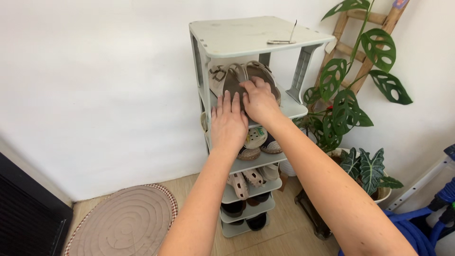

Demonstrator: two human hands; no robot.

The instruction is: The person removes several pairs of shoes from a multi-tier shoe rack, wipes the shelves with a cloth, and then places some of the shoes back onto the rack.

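While both hands press on them, a pair of brown sandals [237,78] lies on the second shelf [296,110] of a pale grey shoe rack [204,47], under its top board. The sandals stand tilted, soles facing out, with their long axis running from the shelf's front edge up and back toward the wall; which end is toe I cannot tell. The left hand [228,122] lies flat on the near end of the left sandal, fingers [226,102] straight and close together, gripping nothing. The right hand [259,102] covers the right sandal, fingers [250,85] bent down onto the sole and slightly spread; whether they clasp it cannot be seen. A lighter sandal [217,76] sits just beside the pair, to the left. Lower shelves hold more shoes [258,138]. On the top board rests a thin metal clip [282,41]. Right of the rack stand leafy potted plants [367,166] and a bamboo ladder [353,47]; a round woven mat [125,223] lies on the floor at left.
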